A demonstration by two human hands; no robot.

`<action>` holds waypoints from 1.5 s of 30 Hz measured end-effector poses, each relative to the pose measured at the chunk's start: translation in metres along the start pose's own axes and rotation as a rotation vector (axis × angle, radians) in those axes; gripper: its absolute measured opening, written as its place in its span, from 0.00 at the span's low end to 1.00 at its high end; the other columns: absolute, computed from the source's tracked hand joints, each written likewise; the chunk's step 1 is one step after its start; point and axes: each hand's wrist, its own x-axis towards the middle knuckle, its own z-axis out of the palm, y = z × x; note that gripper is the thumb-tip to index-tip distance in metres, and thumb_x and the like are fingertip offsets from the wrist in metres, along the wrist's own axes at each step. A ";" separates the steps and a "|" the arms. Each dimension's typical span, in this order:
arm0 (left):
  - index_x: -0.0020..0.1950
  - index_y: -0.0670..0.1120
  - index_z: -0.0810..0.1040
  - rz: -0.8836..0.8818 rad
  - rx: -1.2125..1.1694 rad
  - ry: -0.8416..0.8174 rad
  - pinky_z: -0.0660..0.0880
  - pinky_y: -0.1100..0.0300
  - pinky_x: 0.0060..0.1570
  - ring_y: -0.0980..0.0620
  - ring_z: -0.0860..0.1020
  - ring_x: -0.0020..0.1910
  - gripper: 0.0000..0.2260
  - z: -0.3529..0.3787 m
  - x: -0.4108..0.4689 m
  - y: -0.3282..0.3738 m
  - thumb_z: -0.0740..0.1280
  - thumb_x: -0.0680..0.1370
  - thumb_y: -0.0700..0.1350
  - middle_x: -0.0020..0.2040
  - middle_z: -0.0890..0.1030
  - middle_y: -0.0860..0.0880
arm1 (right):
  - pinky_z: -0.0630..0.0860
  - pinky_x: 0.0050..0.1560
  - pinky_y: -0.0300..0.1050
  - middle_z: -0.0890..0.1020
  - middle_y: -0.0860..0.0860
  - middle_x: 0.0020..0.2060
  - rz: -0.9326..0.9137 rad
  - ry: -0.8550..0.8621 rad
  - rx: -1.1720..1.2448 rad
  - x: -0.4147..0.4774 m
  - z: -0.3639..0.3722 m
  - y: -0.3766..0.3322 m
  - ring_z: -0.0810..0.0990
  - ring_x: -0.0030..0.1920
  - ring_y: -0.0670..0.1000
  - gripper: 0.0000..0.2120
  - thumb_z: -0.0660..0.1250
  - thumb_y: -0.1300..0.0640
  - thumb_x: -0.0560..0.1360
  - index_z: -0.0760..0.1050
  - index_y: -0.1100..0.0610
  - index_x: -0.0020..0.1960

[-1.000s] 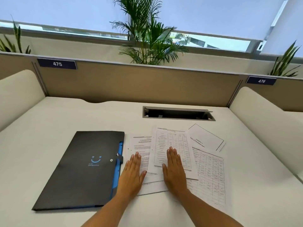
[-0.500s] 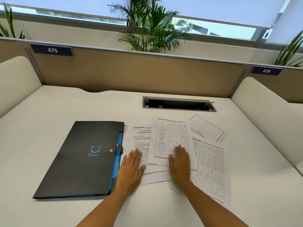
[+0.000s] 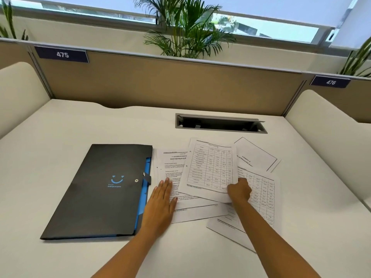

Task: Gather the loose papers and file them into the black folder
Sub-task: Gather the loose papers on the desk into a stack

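Nearest the camera, two bare forearms reach out over the pale cream table [image 3: 60, 141]. The left hand [image 3: 160, 205] lies flat and open, fingers together, pressing down the near left part of a white printed text sheet [image 3: 170, 163], which lies just beside the folder's blue edge. The right hand [image 3: 239, 190] is curled closed, pinching the near right corner of the white sheet with a printed table grid [image 3: 210, 167]; that corner looks lifted slightly off the pile, though how far is hard to tell. Under and to the right of it lies a second white grid sheet [image 3: 263, 197], with a further plain sheet edge showing beneath near the wrist. Farther back, a white sheet with a boxed chapter heading [image 3: 255, 155] sits skewed, partly covered by the top grid sheet. The flat black folder with a blue smile mark [image 3: 100, 189] lies closed on the left, its snap tab fastened, touching or nearly touching the papers. Beyond are a grey cable slot [image 3: 220, 124] and a tan partition [image 3: 160, 83]. The gathering step appears barely begun: one sheet is in hand, and the others are spread out. Next, the sheets likely need squaring into one stack, and the folder's snap must be undone before any filing.
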 end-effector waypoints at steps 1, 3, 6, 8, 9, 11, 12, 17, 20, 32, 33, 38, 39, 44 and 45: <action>0.77 0.49 0.47 -0.009 -0.033 0.010 0.45 0.61 0.74 0.56 0.46 0.77 0.27 -0.001 0.000 0.001 0.52 0.81 0.54 0.78 0.49 0.54 | 0.78 0.52 0.54 0.79 0.63 0.59 -0.032 -0.001 0.018 -0.002 -0.002 0.001 0.79 0.56 0.63 0.17 0.66 0.67 0.74 0.71 0.64 0.63; 0.77 0.49 0.45 -0.059 -0.131 0.048 0.48 0.58 0.75 0.55 0.46 0.77 0.28 -0.002 0.001 0.004 0.53 0.81 0.53 0.78 0.48 0.54 | 0.78 0.54 0.53 0.79 0.62 0.59 -0.090 0.000 0.036 -0.010 -0.002 0.004 0.79 0.57 0.62 0.17 0.66 0.67 0.75 0.72 0.63 0.63; 0.77 0.46 0.47 -0.253 -0.400 0.149 0.55 0.54 0.74 0.50 0.54 0.76 0.29 -0.007 0.005 0.013 0.55 0.80 0.52 0.78 0.53 0.49 | 0.76 0.51 0.49 0.80 0.61 0.58 -0.165 -0.043 0.041 -0.020 0.000 0.010 0.78 0.55 0.60 0.16 0.65 0.66 0.75 0.73 0.61 0.62; 0.77 0.44 0.49 -0.362 -0.531 0.205 0.62 0.53 0.71 0.48 0.60 0.74 0.28 -0.011 0.010 0.021 0.56 0.80 0.50 0.76 0.59 0.44 | 0.75 0.50 0.46 0.79 0.60 0.58 -0.201 -0.110 0.021 -0.025 0.002 0.015 0.78 0.52 0.58 0.16 0.66 0.66 0.75 0.73 0.61 0.62; 0.76 0.42 0.51 -0.397 -0.542 0.224 0.64 0.53 0.69 0.46 0.63 0.73 0.27 -0.013 0.013 0.025 0.56 0.81 0.48 0.75 0.61 0.43 | 0.75 0.50 0.46 0.79 0.60 0.58 -0.210 -0.141 0.008 -0.028 0.003 0.016 0.78 0.52 0.58 0.16 0.67 0.66 0.75 0.72 0.61 0.62; 0.75 0.39 0.55 -0.450 -0.485 0.251 0.68 0.52 0.67 0.44 0.67 0.69 0.25 -0.017 0.018 0.029 0.58 0.81 0.43 0.72 0.65 0.40 | 0.77 0.54 0.48 0.78 0.60 0.59 -0.236 -0.182 -0.047 -0.033 0.006 0.017 0.78 0.55 0.59 0.17 0.67 0.65 0.75 0.71 0.61 0.63; 0.74 0.38 0.57 -0.473 -0.451 0.261 0.69 0.51 0.65 0.43 0.69 0.67 0.24 -0.019 0.020 0.031 0.60 0.80 0.40 0.70 0.68 0.38 | 0.77 0.55 0.49 0.78 0.60 0.59 -0.256 -0.192 -0.090 -0.035 0.008 0.018 0.78 0.56 0.59 0.17 0.66 0.66 0.75 0.70 0.61 0.63; 0.67 0.36 0.65 -0.620 -0.348 0.215 0.75 0.47 0.58 0.40 0.71 0.58 0.22 -0.029 0.025 0.042 0.65 0.74 0.32 0.59 0.73 0.35 | 0.73 0.61 0.48 0.70 0.59 0.64 -0.325 -0.121 -0.459 -0.052 0.021 0.015 0.71 0.62 0.57 0.23 0.66 0.60 0.76 0.64 0.60 0.68; 0.69 0.35 0.61 -0.708 -0.357 0.163 0.77 0.48 0.55 0.39 0.74 0.55 0.27 -0.035 0.031 0.049 0.67 0.74 0.34 0.60 0.72 0.35 | 0.70 0.61 0.48 0.68 0.59 0.64 -0.304 -0.054 -0.563 -0.062 0.026 0.013 0.68 0.62 0.57 0.23 0.66 0.59 0.75 0.64 0.59 0.67; 0.67 0.40 0.69 -0.591 -0.537 0.101 0.75 0.44 0.59 0.40 0.75 0.62 0.19 -0.033 0.020 0.033 0.66 0.77 0.41 0.64 0.76 0.39 | 0.77 0.51 0.47 0.73 0.60 0.60 -0.202 -0.205 -0.276 -0.053 0.011 0.005 0.77 0.55 0.59 0.18 0.67 0.61 0.75 0.70 0.63 0.62; 0.66 0.41 0.69 -0.568 -0.553 0.118 0.75 0.44 0.60 0.40 0.75 0.61 0.18 -0.034 0.018 0.033 0.66 0.77 0.41 0.64 0.76 0.40 | 0.76 0.49 0.46 0.76 0.60 0.59 -0.192 -0.208 -0.240 -0.052 0.008 0.005 0.78 0.55 0.58 0.17 0.68 0.59 0.75 0.71 0.63 0.61; 0.62 0.45 0.72 -0.479 -0.652 0.151 0.77 0.49 0.56 0.46 0.77 0.53 0.15 -0.043 0.013 0.032 0.67 0.76 0.42 0.59 0.79 0.44 | 0.75 0.48 0.44 0.81 0.53 0.50 -0.124 -0.228 -0.007 -0.050 -0.003 0.009 0.76 0.47 0.50 0.14 0.68 0.54 0.75 0.76 0.59 0.59; 0.62 0.45 0.72 -0.453 -0.672 0.146 0.77 0.53 0.54 0.48 0.76 0.52 0.14 -0.045 0.014 0.033 0.67 0.76 0.42 0.57 0.79 0.45 | 0.75 0.47 0.45 0.81 0.51 0.47 -0.116 -0.242 0.059 -0.050 -0.007 0.012 0.77 0.46 0.50 0.13 0.67 0.53 0.75 0.77 0.58 0.57; 0.60 0.43 0.76 -0.342 -0.672 0.050 0.78 0.65 0.45 0.50 0.80 0.49 0.15 -0.045 0.021 0.048 0.66 0.77 0.48 0.55 0.82 0.46 | 0.76 0.45 0.48 0.83 0.53 0.44 -0.117 -0.188 0.306 -0.057 -0.034 0.027 0.80 0.44 0.53 0.06 0.65 0.53 0.77 0.78 0.54 0.44; 0.60 0.43 0.76 -0.326 -0.670 0.019 0.79 0.62 0.47 0.50 0.80 0.49 0.15 -0.043 0.023 0.054 0.65 0.77 0.50 0.56 0.82 0.46 | 0.74 0.44 0.47 0.83 0.53 0.44 -0.117 -0.125 0.322 -0.058 -0.039 0.031 0.79 0.43 0.52 0.06 0.65 0.54 0.77 0.76 0.53 0.43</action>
